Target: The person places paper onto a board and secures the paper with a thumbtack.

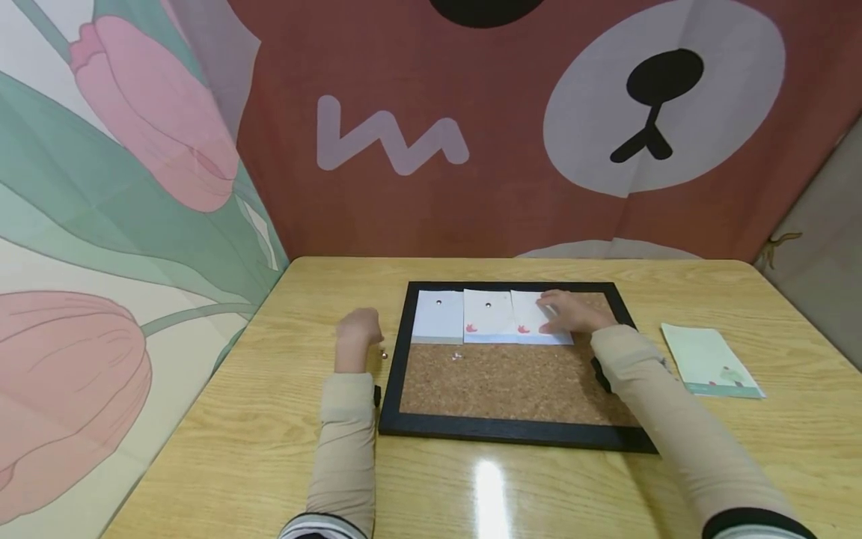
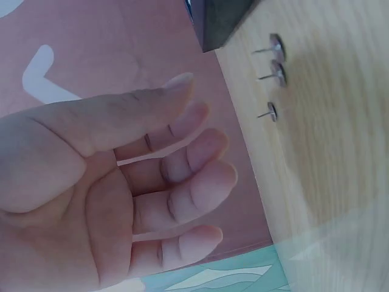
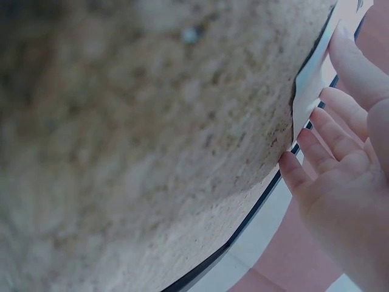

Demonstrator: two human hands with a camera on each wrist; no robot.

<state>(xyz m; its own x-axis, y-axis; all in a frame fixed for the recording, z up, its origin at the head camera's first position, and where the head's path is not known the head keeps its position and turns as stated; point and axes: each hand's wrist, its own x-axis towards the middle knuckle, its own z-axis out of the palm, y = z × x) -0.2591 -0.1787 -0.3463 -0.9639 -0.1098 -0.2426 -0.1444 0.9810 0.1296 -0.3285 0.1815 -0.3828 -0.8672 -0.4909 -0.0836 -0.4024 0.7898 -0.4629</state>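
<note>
A black-framed corkboard (image 1: pixel 512 385) lies on the table, with three note sheets in a row along its top. One silver thumbtack each marks the left sheet (image 1: pixel 438 322) and the middle sheet (image 1: pixel 488 320). My right hand (image 1: pixel 575 312) rests its outstretched fingers on the third sheet (image 1: pixel 527 311), which shows no tack; in the right wrist view the fingertips (image 3: pixel 293 167) lie along the sheet's edge. Left of the board, my left hand (image 1: pixel 358 333) hovers with fingers loosely bent and nothing between them. Several thumbtacks (image 2: pixel 271 112) lie beside it, pins pointing sideways.
A pale green notepad (image 1: pixel 710 363) lies on the table right of the board. On the cork, below the left sheets, sits a small whitish piece (image 1: pixel 456 356). Behind the table (image 1: pixel 431 479) hangs a printed cloth (image 1: pixel 431 209) with a bear and tulips.
</note>
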